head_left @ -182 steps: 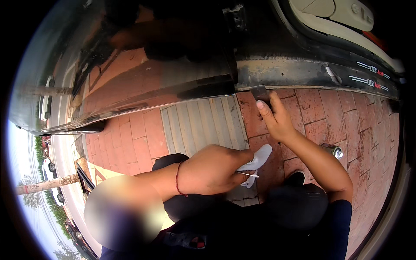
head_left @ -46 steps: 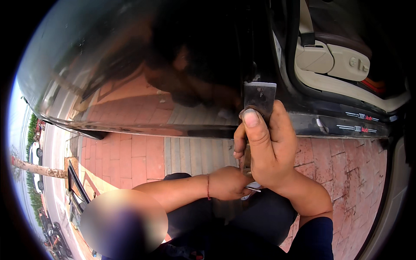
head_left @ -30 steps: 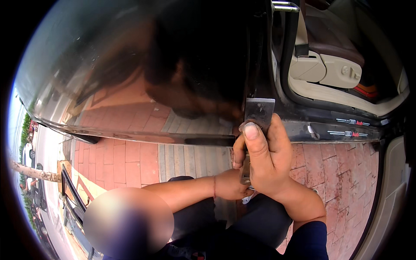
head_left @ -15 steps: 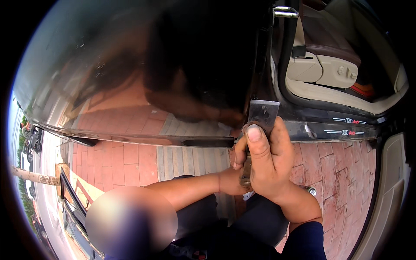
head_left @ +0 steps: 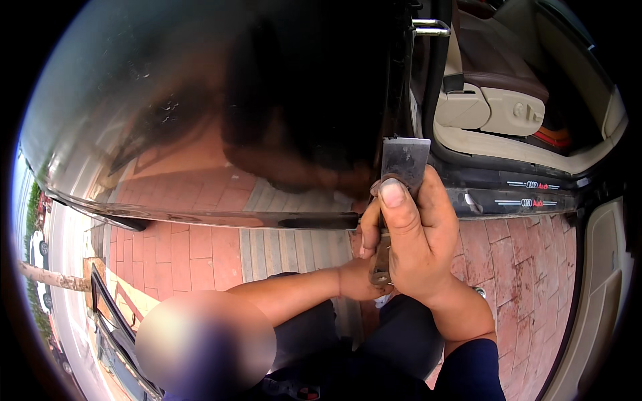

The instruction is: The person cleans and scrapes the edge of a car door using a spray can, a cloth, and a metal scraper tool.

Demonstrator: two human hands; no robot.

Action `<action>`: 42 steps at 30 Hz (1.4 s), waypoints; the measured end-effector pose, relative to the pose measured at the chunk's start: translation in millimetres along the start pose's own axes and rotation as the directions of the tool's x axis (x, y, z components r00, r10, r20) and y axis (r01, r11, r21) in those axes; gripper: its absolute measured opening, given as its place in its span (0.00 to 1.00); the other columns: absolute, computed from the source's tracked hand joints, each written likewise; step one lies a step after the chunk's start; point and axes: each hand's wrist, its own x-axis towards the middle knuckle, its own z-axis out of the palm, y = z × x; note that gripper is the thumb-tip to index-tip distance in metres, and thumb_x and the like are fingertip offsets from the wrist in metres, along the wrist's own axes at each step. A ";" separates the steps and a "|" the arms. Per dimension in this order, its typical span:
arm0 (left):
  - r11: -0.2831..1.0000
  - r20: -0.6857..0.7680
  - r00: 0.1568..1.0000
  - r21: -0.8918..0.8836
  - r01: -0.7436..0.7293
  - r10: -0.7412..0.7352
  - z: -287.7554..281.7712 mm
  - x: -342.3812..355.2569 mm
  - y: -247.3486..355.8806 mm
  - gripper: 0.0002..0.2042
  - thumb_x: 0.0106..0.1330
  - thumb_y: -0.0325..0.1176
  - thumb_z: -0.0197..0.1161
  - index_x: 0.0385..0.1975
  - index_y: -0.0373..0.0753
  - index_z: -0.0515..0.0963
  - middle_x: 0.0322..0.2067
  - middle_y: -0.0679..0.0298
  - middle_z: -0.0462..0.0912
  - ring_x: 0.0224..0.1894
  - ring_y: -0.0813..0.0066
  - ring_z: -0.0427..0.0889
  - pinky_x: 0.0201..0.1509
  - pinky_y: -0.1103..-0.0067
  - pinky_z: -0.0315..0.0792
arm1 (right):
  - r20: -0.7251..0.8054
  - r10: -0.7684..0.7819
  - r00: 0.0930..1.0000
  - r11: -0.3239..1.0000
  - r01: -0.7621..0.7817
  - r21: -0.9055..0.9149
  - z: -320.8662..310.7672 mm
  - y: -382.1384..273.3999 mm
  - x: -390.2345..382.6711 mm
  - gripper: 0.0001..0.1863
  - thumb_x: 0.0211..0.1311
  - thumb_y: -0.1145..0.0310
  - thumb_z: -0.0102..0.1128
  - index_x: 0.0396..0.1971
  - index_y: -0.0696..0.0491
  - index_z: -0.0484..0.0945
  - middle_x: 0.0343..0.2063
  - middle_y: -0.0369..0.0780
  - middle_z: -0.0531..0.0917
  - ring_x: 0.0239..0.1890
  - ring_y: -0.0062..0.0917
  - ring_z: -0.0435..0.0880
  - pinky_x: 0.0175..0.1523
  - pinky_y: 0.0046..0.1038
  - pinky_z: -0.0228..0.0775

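A flat scraper (head_left: 405,160) with a wide grey metal blade and a worn brown handle stands upright, blade away from me. My right hand (head_left: 421,244) is closed on it, the thumb lying along its front at the blade's base. My left hand (head_left: 362,278) is behind the handle's lower end, against or very near it; its fingers are hidden. Beyond the blade are the black door sill (head_left: 478,200) and the edge of a glossy black car body panel (head_left: 301,134). From this view I cannot tell whether the blade touches the car.
To the right is the open doorway with a brown and beige car seat (head_left: 505,87) and a beige inner door panel (head_left: 602,267). Red paving (head_left: 508,274) lies below. A can top (head_left: 479,292) shows beside my right forearm. A road with parked cars runs at far left.
The scraper and my right hand have risen a little toward the car. My left hand has barely moved. The view has shifted slightly, so the seat appears farther left.
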 end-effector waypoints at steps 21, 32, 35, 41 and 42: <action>0.993 -0.011 1.000 0.122 0.008 -0.007 -5.3 2.9 18.7 0.09 0.68 0.39 0.61 0.42 0.43 0.80 0.39 0.58 0.83 0.45 0.57 0.82 0.47 0.65 0.75 | -0.034 0.049 0.998 0.999 -0.049 0.002 4.4 -5.8 -3.5 0.14 0.78 0.60 0.49 0.41 0.58 0.67 0.15 0.39 0.74 0.16 0.19 0.72 0.24 0.21 0.68; 0.986 -0.029 0.997 0.157 -0.060 0.066 -6.7 4.9 20.7 0.08 0.68 0.36 0.62 0.41 0.40 0.80 0.39 0.58 0.83 0.43 0.60 0.82 0.46 0.67 0.75 | -0.024 0.047 0.999 0.999 -0.046 0.013 3.8 -2.6 -4.5 0.14 0.78 0.60 0.49 0.41 0.58 0.67 0.15 0.39 0.75 0.16 0.19 0.73 0.24 0.22 0.69; 0.980 -0.012 0.995 0.176 -0.096 0.099 -3.4 4.9 14.6 0.08 0.68 0.35 0.62 0.40 0.39 0.80 0.39 0.57 0.83 0.43 0.60 0.82 0.46 0.68 0.75 | -0.021 0.018 1.000 0.999 -0.017 0.047 6.1 -6.1 0.5 0.14 0.78 0.60 0.49 0.41 0.58 0.67 0.15 0.39 0.75 0.16 0.19 0.72 0.24 0.22 0.68; 0.989 -0.002 0.998 0.128 -0.069 0.070 -3.4 0.6 7.6 0.08 0.67 0.34 0.62 0.39 0.38 0.80 0.39 0.57 0.82 0.43 0.61 0.81 0.46 0.68 0.75 | -0.020 0.022 1.000 0.999 -0.021 0.042 6.6 -5.4 -3.1 0.14 0.78 0.60 0.49 0.41 0.58 0.68 0.14 0.39 0.75 0.15 0.19 0.73 0.24 0.21 0.68; 0.991 -0.011 0.998 0.115 -0.068 0.070 -2.4 0.3 5.4 0.08 0.66 0.34 0.62 0.39 0.38 0.80 0.39 0.57 0.82 0.44 0.61 0.81 0.47 0.68 0.75 | -0.023 0.022 0.999 0.999 -0.021 0.040 6.2 -6.3 -2.8 0.14 0.78 0.60 0.49 0.41 0.58 0.68 0.14 0.39 0.75 0.15 0.19 0.73 0.24 0.21 0.68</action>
